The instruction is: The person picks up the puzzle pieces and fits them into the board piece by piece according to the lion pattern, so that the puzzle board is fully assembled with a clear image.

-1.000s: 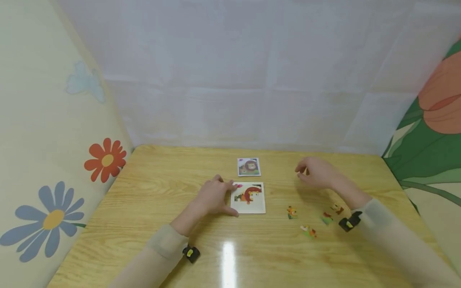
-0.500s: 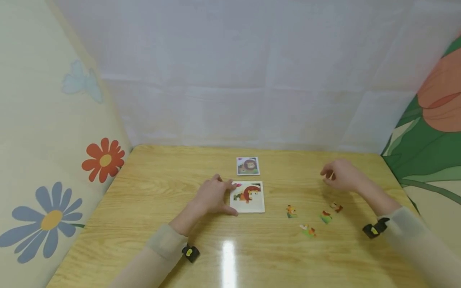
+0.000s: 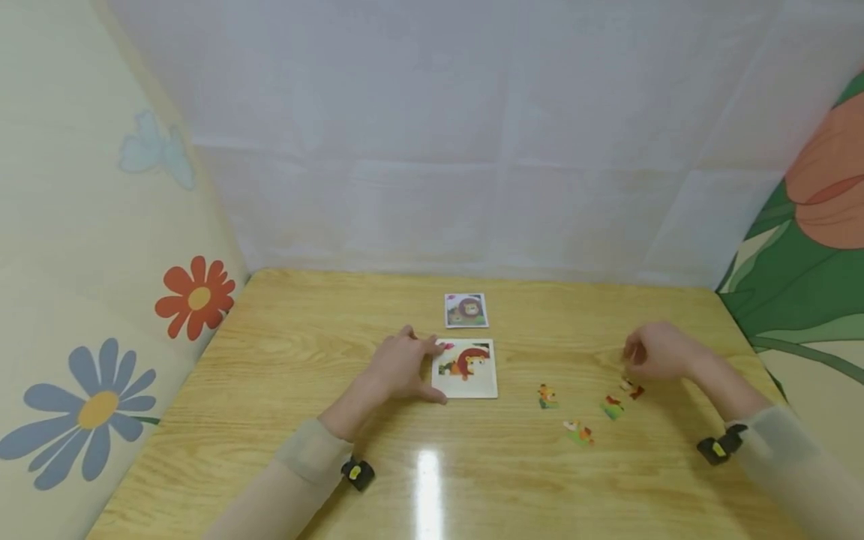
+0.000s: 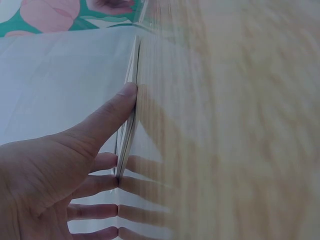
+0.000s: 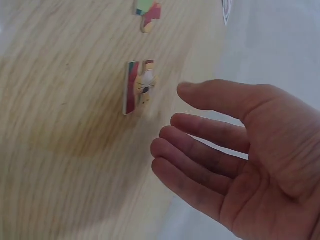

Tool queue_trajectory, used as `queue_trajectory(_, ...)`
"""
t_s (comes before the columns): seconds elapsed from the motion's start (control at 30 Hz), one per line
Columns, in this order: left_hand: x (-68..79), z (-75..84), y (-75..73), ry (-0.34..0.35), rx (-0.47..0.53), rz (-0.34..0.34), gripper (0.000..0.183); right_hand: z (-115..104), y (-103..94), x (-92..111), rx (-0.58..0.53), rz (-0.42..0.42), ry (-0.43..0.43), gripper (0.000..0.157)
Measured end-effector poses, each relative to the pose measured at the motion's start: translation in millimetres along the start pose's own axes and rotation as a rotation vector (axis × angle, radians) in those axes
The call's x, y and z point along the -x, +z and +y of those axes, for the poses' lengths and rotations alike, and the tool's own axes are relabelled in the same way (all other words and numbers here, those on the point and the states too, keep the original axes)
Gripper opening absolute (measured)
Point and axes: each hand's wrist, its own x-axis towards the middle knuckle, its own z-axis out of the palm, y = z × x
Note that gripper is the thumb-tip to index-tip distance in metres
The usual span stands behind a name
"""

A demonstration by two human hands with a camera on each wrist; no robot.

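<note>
My left hand (image 3: 398,366) holds the left side of a square white puzzle board (image 3: 481,388), thumb at its near edge and index finger by the far left corner. Part of a lion picture is fitted in the board's upper area; its lower part is bare. In the left wrist view, the thumb (image 4: 112,117) lies against the board's edge and the other fingers rest on the tabletop. Over at the right, my right hand (image 3: 661,351) hovers with loosely bent fingers and nothing in them. Just below it lies a brown and yellow jigsaw piece (image 5: 131,90) with whiskers printed on it.
A green and red piece (image 3: 612,407) lies beside that one. Nearer the board are an orange piece (image 3: 547,396) and a green and white piece (image 3: 578,432). Behind the board stands a small lion picture card (image 3: 466,310), flat on the wooden table (image 3: 304,315). White cloth (image 3: 405,202) hangs behind.
My right hand has moved rightward, away from the board, then down close above the brown and yellow piece. The left hand and the board stay where they were.
</note>
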Motion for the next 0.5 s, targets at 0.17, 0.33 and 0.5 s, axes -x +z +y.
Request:
queue_trajectory(0.17, 0.2, 0.2, -0.5, 0.009, -0.011, 0.005, 0.093, 0.2, 6.1, 6.0, -0.013, -0.04, 0.028, 0.026)
queue_trajectory(0.33, 0.3, 0.1, -0.9, 0.014, -0.017, 0.011, 0.094, -1.9, 10.0, 8.9, -0.02, -0.033, 0.027, 0.032)
queue_trajectory(0.5, 0.6, 0.6, -1.9, 0.012, -0.015, 0.009, 0.095, -3.0, 15.6, 8.2, -0.013, -0.029, 0.019, 0.031)
